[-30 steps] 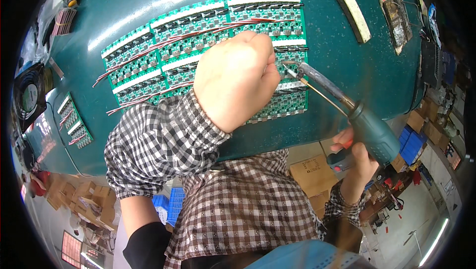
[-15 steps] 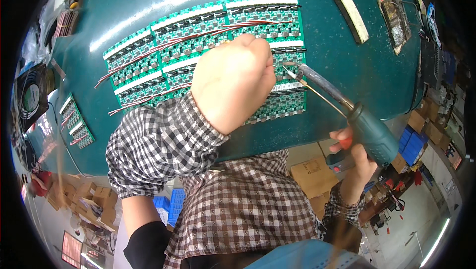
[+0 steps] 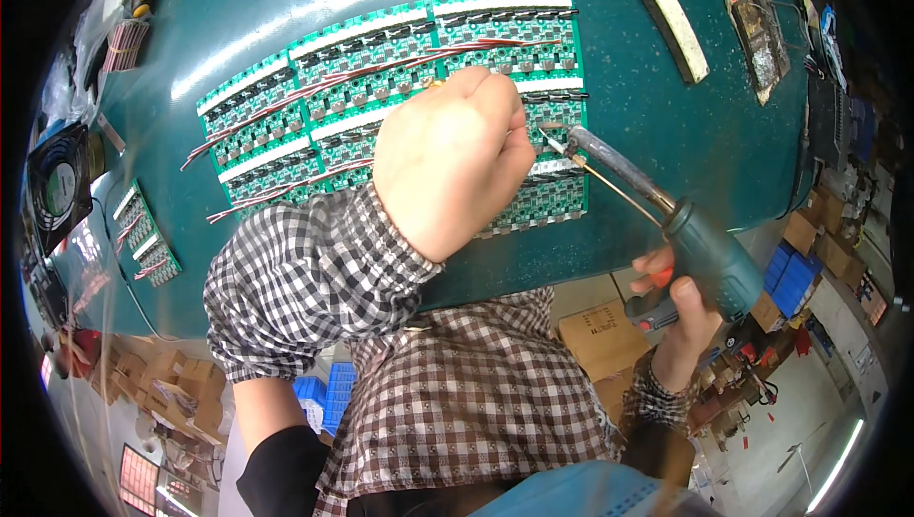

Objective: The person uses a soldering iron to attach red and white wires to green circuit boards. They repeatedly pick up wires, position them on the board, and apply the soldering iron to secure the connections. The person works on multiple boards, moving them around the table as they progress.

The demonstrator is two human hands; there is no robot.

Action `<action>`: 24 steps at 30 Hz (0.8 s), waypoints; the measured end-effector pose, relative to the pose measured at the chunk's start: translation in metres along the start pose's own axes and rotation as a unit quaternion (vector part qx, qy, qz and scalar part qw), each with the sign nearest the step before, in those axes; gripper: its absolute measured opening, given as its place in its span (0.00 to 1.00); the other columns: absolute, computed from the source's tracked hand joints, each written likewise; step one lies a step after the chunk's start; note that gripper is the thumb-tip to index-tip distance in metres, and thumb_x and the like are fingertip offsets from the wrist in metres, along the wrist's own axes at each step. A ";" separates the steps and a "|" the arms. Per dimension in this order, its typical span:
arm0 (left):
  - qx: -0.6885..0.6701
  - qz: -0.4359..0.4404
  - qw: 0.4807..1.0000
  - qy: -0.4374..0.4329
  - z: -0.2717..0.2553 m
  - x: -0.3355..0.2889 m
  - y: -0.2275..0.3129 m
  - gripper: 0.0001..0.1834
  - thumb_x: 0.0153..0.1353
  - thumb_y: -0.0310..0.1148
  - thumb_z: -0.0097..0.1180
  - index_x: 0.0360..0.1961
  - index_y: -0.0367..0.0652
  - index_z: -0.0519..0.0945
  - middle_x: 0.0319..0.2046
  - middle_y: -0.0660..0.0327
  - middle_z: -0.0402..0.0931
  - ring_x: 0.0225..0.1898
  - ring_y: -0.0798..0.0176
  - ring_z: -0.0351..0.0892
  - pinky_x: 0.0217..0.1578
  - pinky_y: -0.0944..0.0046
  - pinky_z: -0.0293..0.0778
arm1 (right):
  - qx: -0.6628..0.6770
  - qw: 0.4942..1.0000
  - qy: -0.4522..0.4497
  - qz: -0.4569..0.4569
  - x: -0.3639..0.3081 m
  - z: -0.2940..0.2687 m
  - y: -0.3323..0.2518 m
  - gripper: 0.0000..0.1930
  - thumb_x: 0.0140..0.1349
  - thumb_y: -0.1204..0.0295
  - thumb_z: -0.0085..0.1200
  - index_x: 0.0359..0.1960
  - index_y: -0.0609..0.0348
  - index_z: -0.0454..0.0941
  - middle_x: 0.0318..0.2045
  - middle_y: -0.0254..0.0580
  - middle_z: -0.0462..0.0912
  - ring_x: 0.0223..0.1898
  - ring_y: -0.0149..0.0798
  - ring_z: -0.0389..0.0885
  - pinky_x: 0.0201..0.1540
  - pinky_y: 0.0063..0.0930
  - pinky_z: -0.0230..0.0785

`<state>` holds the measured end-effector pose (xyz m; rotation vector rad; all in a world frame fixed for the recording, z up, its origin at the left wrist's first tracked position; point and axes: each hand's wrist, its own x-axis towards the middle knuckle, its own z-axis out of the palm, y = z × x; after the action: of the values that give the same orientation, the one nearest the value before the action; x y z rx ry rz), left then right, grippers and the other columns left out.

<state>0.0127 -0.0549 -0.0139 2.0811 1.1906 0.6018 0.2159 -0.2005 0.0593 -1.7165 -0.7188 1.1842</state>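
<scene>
Over the circuit boards [image 3: 371,93], the closed left hand [image 3: 452,160] nears the soldering iron [image 3: 705,246] the right hand [image 3: 691,322] grips, narrowing the working gap.

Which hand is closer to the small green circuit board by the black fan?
Left: the left hand is right of that small board, over the larger group of boards. The right hand, holding the soldering gun, is farther right.
</scene>
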 end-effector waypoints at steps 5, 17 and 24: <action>-0.005 -0.003 1.000 0.003 0.000 0.000 0.000 0.06 0.43 0.24 0.56 0.21 0.39 0.71 0.22 0.54 0.72 0.25 0.50 0.75 0.25 0.56 0.72 | 0.006 1.000 -0.013 0.000 0.000 -0.003 0.001 0.19 0.52 0.70 0.60 0.42 0.72 0.75 0.31 0.50 0.80 0.35 0.45 0.81 0.32 0.33 0.79; 0.002 -0.002 1.000 0.005 0.000 0.000 0.001 0.06 0.44 0.25 0.56 0.21 0.39 0.71 0.22 0.54 0.71 0.24 0.50 0.75 0.24 0.56 0.72 | -0.060 0.998 0.006 -0.011 0.002 0.005 0.000 0.24 0.53 0.58 0.59 0.36 0.73 0.73 0.28 0.48 0.78 0.30 0.43 0.80 0.25 0.29 0.78; -0.001 -0.009 1.000 -0.010 -0.001 0.000 0.001 0.06 0.44 0.25 0.56 0.21 0.38 0.71 0.22 0.53 0.71 0.25 0.50 0.75 0.25 0.56 0.72 | -0.074 0.997 0.016 -0.011 0.001 0.007 0.001 0.24 0.53 0.57 0.58 0.36 0.71 0.73 0.27 0.47 0.77 0.30 0.42 0.80 0.26 0.28 0.77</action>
<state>0.0128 -0.0550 -0.0129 2.0679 1.1964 0.5725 0.2094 -0.1977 0.0566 -1.8406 -0.8222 1.1086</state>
